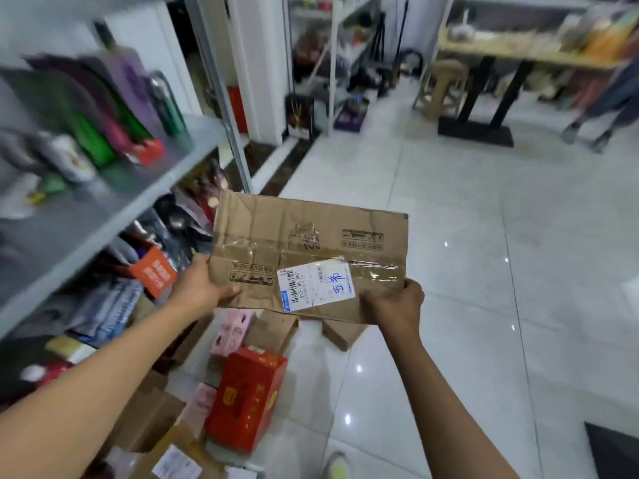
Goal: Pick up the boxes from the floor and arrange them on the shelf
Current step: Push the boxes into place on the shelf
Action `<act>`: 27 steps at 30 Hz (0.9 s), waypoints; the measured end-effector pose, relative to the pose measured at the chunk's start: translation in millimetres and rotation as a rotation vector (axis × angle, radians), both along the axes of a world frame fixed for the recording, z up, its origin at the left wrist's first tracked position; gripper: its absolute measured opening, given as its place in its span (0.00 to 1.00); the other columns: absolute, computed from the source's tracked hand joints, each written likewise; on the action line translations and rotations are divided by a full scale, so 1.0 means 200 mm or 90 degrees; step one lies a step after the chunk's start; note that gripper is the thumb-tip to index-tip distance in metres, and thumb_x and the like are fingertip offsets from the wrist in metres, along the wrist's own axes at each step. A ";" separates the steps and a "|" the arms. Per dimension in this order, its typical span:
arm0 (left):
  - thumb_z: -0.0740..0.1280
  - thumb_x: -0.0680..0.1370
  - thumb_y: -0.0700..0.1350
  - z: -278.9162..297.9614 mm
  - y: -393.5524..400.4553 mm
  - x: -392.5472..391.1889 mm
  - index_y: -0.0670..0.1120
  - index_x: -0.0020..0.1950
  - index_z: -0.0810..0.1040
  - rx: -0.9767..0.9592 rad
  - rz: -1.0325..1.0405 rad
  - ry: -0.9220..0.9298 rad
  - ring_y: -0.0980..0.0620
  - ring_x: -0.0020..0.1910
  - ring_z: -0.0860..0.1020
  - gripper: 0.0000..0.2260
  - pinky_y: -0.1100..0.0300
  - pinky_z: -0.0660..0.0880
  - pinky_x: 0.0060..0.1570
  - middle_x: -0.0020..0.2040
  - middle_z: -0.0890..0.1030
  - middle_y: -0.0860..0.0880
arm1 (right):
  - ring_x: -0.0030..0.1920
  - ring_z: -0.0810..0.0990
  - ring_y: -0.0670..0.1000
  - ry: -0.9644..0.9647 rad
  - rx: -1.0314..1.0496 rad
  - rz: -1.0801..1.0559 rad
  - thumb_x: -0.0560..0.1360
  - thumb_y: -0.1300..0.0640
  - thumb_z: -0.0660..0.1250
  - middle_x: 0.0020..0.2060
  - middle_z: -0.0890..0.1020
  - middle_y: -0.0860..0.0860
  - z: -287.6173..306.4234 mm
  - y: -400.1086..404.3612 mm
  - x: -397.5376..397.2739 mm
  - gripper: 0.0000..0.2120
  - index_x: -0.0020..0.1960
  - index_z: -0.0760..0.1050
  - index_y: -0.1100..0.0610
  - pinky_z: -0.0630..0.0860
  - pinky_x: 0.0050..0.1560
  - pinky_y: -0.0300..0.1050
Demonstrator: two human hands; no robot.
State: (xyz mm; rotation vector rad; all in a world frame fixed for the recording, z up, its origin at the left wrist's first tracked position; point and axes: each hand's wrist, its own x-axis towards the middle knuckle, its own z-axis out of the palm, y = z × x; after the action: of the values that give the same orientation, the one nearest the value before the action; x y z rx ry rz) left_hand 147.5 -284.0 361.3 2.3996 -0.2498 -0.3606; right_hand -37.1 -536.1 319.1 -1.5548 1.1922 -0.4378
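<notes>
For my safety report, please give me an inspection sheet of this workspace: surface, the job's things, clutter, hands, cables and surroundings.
Surface: glossy white tiled floor; grey shelf at left.
Job's things: worn cardboard box with white label, held in the air; red box, pink box and brown cartons on the floor below.
Clutter: blurred bottles and packets on the shelf levels.
Hands: left hand grips the box's left edge; right hand grips its lower right corner.
Cables: nothing seen.
Surroundings: wooden table, stool, second rack, another person's legs at far right.
</notes>
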 end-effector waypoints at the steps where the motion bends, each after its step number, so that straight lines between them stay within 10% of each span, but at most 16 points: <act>1: 0.80 0.66 0.45 0.12 0.05 -0.02 0.42 0.59 0.69 -0.013 0.003 -0.028 0.49 0.49 0.75 0.28 0.56 0.71 0.47 0.49 0.76 0.49 | 0.44 0.83 0.49 -0.023 -0.019 0.005 0.53 0.49 0.73 0.54 0.78 0.51 0.13 0.03 0.00 0.32 0.56 0.74 0.54 0.83 0.46 0.49; 14: 0.80 0.65 0.47 1.29 0.67 -0.29 0.43 0.61 0.69 -0.148 0.082 -0.231 0.44 0.53 0.78 0.31 0.49 0.75 0.51 0.54 0.79 0.46 | 0.55 0.76 0.52 -0.241 -0.170 0.067 0.63 0.55 0.74 0.55 0.64 0.46 1.33 0.55 -0.13 0.33 0.64 0.64 0.56 0.77 0.57 0.52; 27: 0.79 0.66 0.49 1.79 1.31 -0.42 0.47 0.61 0.68 -0.181 0.238 -0.346 0.43 0.52 0.78 0.30 0.46 0.76 0.53 0.55 0.79 0.47 | 0.57 0.75 0.52 -0.353 -0.185 0.196 0.57 0.50 0.71 0.60 0.69 0.52 1.86 1.04 0.18 0.39 0.65 0.64 0.58 0.75 0.61 0.51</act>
State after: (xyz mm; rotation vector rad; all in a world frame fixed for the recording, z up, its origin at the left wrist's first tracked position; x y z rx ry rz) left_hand 63.3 -21.4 720.1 2.1547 -0.0787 0.4754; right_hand -2.0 -327.5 691.5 -1.6769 0.4694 -0.7974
